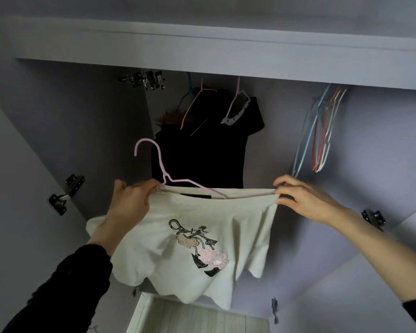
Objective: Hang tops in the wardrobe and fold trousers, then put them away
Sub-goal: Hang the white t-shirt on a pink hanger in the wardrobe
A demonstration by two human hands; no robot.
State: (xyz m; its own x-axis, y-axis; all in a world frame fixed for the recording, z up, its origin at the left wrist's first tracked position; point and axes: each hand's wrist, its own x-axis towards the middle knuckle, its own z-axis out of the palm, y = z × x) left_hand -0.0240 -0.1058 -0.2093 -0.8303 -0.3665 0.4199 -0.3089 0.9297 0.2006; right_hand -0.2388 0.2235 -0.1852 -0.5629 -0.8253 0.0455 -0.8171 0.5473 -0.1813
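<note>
A cream top (pixel 192 255) with a pink flower print hangs between my hands in front of the open wardrobe. A pink wire hanger (pixel 159 164) sits in its neckline, hook up and free of any rail. My left hand (pixel 127 203) grips the top's left shoulder together with the hanger. My right hand (pixel 303 200) pinches the right shoulder edge of the top. Behind them a black top (pixel 202 155) hangs on hangers inside the wardrobe.
A bunch of empty coloured hangers (pixel 320 133) hangs at the right of the wardrobe. Door hinges (pixel 65 193) sit on the open left door and another hinge (pixel 372 217) on the right. A pale shelf or drawer (pixel 168 316) lies below the top.
</note>
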